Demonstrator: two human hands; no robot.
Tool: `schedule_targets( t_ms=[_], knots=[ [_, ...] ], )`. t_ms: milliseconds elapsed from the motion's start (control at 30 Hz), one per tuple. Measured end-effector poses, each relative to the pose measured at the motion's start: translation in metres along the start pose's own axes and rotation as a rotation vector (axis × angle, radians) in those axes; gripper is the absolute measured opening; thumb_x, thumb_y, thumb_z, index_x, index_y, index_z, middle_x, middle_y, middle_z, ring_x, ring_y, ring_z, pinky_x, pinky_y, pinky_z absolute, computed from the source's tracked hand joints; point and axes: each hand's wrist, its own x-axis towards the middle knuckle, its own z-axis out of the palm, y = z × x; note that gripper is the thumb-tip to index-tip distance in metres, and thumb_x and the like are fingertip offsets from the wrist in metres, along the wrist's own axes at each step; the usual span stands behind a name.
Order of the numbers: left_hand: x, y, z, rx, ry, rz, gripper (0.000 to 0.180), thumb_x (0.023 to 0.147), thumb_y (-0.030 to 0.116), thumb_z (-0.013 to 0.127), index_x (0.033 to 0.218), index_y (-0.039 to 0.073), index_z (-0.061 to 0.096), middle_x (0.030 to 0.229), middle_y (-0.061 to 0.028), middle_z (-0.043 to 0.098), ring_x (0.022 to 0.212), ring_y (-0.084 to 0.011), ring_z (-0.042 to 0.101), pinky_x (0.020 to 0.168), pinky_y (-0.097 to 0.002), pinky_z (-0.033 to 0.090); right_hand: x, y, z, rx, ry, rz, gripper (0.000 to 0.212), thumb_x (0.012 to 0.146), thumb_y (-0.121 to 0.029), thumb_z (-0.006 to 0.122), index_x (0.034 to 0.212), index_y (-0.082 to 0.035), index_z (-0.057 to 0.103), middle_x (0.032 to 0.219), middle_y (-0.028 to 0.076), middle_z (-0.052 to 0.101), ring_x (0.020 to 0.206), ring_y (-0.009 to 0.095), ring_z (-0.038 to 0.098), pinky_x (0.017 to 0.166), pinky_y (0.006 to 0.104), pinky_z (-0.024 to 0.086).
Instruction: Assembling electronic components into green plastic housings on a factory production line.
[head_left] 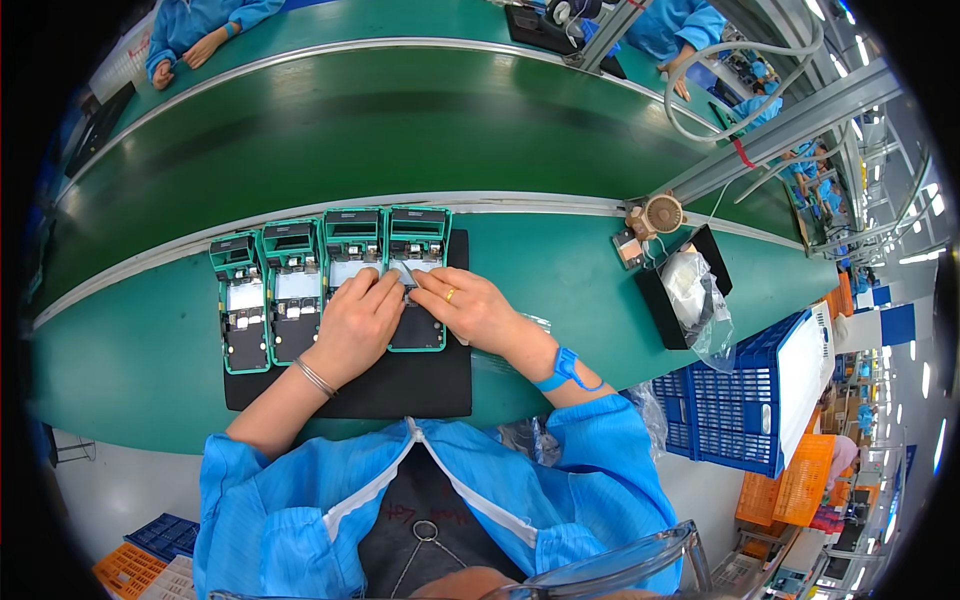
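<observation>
Four green-framed electronic units [296, 287] sit side by side on a black mat [410, 395], and we're busy at the rightmost unit [418, 333], upper middle, by the white panel. Our right hand [475, 305] has its thumb and fingers pinched together on what looks like a slim pointed tool [407, 271]. Our left hand [362, 318] has its fingers bunched right beside it, covering the lower part of the third unit; we can't tell if that grip holds anything.

For doing this bit well, we'd say: go light on the pinch, rest the heel of the hand for steadiness, and let the left fingertips steady things without leaning on the neighbouring unit. The tip's tiny and those exposed boards look easy to scratch, so small moves.

As for the setup, the worktop is green, with a pale metal rail [520, 200] along its far edge and a wide dark-green belt [400, 130] beyond. Off to our right there's a black box [655, 308] with a clear plastic bag [686, 285] in it, a little round fan [662, 214] behind, and a blue crate [735, 405] past the worktop's edge. Co-workers in blue smocks sit across the belt, and the room stretches away on the right.
</observation>
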Motion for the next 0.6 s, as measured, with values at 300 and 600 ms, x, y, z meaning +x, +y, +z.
schedule_targets(
  t_ms=[300, 600],
  knots=[
    [0.002, 0.0, -0.001, 0.054, -0.048, -0.019, 0.029, 0.08, 0.007, 0.069, 0.107, -0.001, 0.062, 0.127, -0.0149, 0.06, 0.107, -0.0313, 0.057, 0.09, -0.0393, 0.049, 0.0, -0.003, 0.001, -0.079, -0.017, -0.034, 0.031, 0.075, -0.009, 0.064, 0.104, 0.002, 0.066, 0.115, 0.021, 0.067, 0.103, 0.03, 0.064, 0.082, 0.0373, 0.056],
    [-0.002, -0.003, 0.0, 0.119, -0.124, 0.009, 0.029, 0.08, 0.007, 0.068, 0.107, 0.0, 0.062, 0.125, -0.0148, 0.061, 0.107, -0.0305, 0.056, 0.09, -0.0386, 0.048, -0.016, -0.022, -0.051, -0.156, -0.014, 0.178, 0.034, 0.076, -0.005, 0.065, 0.11, 0.0, 0.067, 0.121, 0.017, 0.067, 0.104, 0.031, 0.065, 0.086, 0.0394, 0.056]
  ],
)
